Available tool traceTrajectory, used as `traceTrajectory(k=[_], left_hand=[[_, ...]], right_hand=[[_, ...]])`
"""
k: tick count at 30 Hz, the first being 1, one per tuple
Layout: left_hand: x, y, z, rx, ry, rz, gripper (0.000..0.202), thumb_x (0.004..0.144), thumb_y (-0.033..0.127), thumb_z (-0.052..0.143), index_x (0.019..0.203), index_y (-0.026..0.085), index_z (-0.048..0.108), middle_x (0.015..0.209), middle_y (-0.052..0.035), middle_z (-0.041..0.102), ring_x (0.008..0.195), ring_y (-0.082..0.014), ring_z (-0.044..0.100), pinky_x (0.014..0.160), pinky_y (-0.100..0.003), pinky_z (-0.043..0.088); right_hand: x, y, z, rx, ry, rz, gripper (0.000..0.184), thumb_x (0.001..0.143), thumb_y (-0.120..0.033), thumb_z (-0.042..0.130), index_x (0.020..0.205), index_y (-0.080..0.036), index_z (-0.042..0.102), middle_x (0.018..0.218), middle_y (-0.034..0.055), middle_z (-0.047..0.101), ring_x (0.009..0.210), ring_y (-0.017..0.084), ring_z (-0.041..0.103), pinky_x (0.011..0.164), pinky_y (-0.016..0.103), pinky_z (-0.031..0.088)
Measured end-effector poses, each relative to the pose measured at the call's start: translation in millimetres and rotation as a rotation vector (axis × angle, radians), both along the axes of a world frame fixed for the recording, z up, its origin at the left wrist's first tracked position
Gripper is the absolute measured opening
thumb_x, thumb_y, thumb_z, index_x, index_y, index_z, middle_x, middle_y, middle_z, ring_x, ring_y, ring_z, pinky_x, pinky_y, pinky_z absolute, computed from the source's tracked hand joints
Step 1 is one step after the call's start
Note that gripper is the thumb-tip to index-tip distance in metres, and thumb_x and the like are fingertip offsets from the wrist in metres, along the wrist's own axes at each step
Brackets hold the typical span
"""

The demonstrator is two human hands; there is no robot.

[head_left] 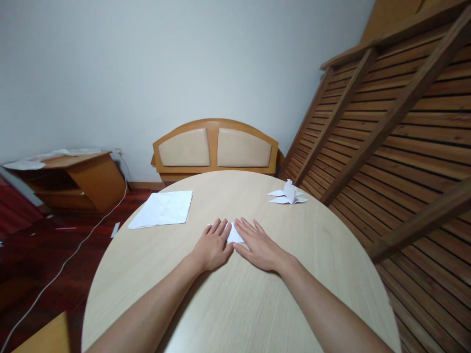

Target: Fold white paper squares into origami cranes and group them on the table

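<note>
A small piece of folded white paper (234,234) lies flat on the round table (235,304), straight in front of me. My left hand (214,246) rests palm down over its left part, fingers stretched out. From the other side my right hand (257,245) presses flat on its right part, fingers also extended. Only the middle of the paper shows between the hands; the rest is hidden under them. Both thumbs come close together at its near edge.
White sheets (162,208) lie stacked on the table's left. Folded paper cranes (289,193) sit at the back right. Beyond the table stands a padded headboard (215,147). Wooden slats (368,147) lean on the right. A cable (79,247) crosses the floor near a low desk (91,181).
</note>
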State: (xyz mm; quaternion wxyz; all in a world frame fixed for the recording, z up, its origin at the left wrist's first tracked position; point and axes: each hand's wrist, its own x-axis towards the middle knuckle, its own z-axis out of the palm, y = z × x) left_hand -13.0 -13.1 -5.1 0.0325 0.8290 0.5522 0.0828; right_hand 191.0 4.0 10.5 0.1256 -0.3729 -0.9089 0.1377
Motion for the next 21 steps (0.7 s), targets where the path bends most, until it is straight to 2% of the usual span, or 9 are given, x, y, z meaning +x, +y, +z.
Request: traceTrajectory(k=[5,10,15,18,21], left_hand=[[2.4,-3.1,0.2,-0.002,0.017,-0.045,0.063,0.098,0.045,0.035,0.154,0.015,0.029,0.16,-0.0142,0.027,0.149,-0.0306,0.021,0.12,-0.049,0.017],[0.3,-0.8,-3.3,-0.012,-0.001,0.036,0.073,0.096,0.056,0.036,0.153,0.011,0.029,0.16,-0.0198,0.024,0.149,-0.0338,0.02,0.117,-0.049,0.024],[2.9,-2.2,-2.4,0.02,-0.023,0.106,0.075,0.096,0.06,0.035,0.151,0.009,0.033,0.158,-0.0229,0.027,0.148,-0.0382,0.022,0.117,-0.053,0.022],[4.7,-3.9,-0.5,0.057,-0.044,0.076,0.074,0.095,0.061,0.036,0.149,0.01,0.036,0.157,-0.021,0.031,0.148,-0.0369,0.023,0.118,-0.054,0.02],[5.4,-3.7,0.6,0.053,-0.059,0.012,0.069,0.096,0.055,0.039,0.149,0.011,0.036,0.157,-0.0185,0.034,0.146,-0.0316,0.029,0.118,-0.049,0.023]], right_hand=[[-9.4,0.5,-7.2,-0.082,-0.036,-0.022,0.072,0.101,-0.06,0.021,0.157,-0.016,0.017,0.163,0.0094,0.018,0.152,0.024,0.012,0.122,0.051,0.005],[0.7,1.9,-5.8,-0.09,-0.044,-0.023,0.073,0.099,-0.063,0.024,0.157,-0.019,0.019,0.163,0.0098,0.019,0.152,0.027,0.011,0.122,0.054,0.006],[8.9,4.7,-5.6,-0.04,-0.017,-0.018,0.066,0.1,-0.057,0.031,0.155,-0.021,0.027,0.161,0.0088,0.027,0.151,0.027,0.014,0.121,0.055,0.007],[13.2,10.1,-8.7,-0.021,-0.011,-0.047,0.059,0.102,-0.05,0.033,0.154,-0.022,0.031,0.16,0.0083,0.031,0.151,0.027,0.016,0.121,0.056,0.01],[19.5,15.6,-11.4,-0.023,-0.015,-0.083,0.057,0.102,-0.048,0.032,0.153,-0.023,0.032,0.16,0.0078,0.031,0.151,0.028,0.017,0.12,0.057,0.013]])
